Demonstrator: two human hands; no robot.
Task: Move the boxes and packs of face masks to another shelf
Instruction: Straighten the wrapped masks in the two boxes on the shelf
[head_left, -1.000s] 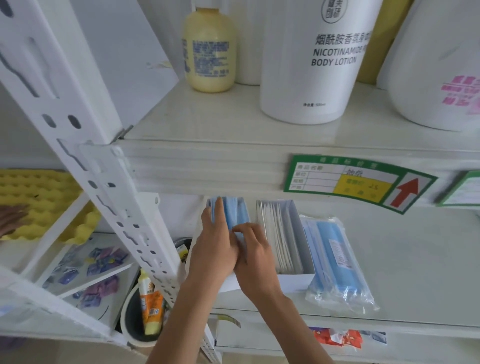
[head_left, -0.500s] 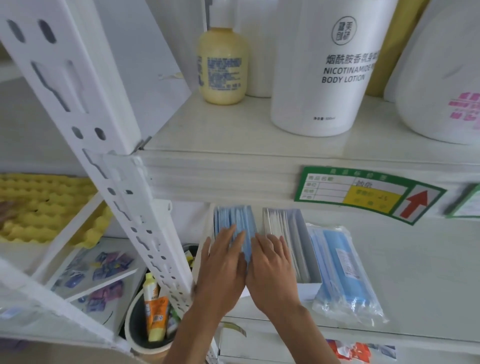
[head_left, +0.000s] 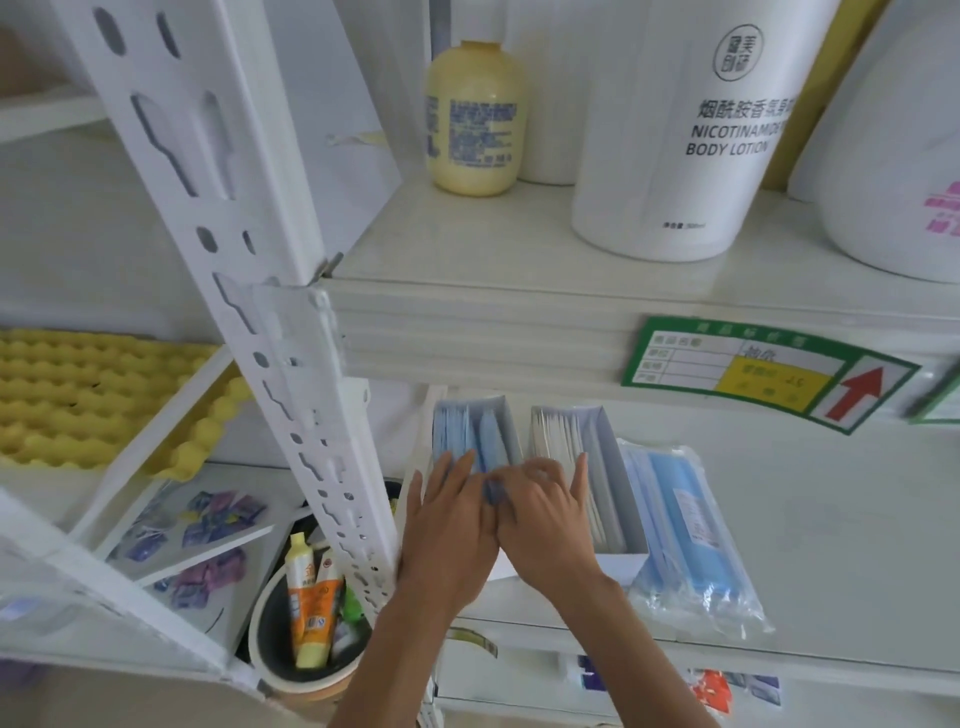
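Observation:
Two open white boxes stand side by side on the lower shelf (head_left: 831, 519). The left box holds blue face masks (head_left: 467, 431), the right box white face masks (head_left: 566, 436). My left hand (head_left: 447, 525) lies with straight fingers on the blue masks. My right hand (head_left: 545, 525) is beside it, over the gap between the boxes. Its fingers are blurred and bent toward the blue masks, with the little finger straight. A clear plastic pack of blue masks (head_left: 680, 525) lies flat just right of the boxes, untouched.
The shelf above carries a yellow bottle (head_left: 472, 114) and a big white body lotion bottle (head_left: 691, 130), with a green price label (head_left: 753, 374) on its edge. A white perforated upright (head_left: 291, 364) stands left. Beyond it are yellow foam (head_left: 78, 395) and a cup of tubes (head_left: 306, 613).
Both hands went from pinching the blue masks to lying flat on them. Now the right hand's fingers bend again and blur. The view has shifted slightly.

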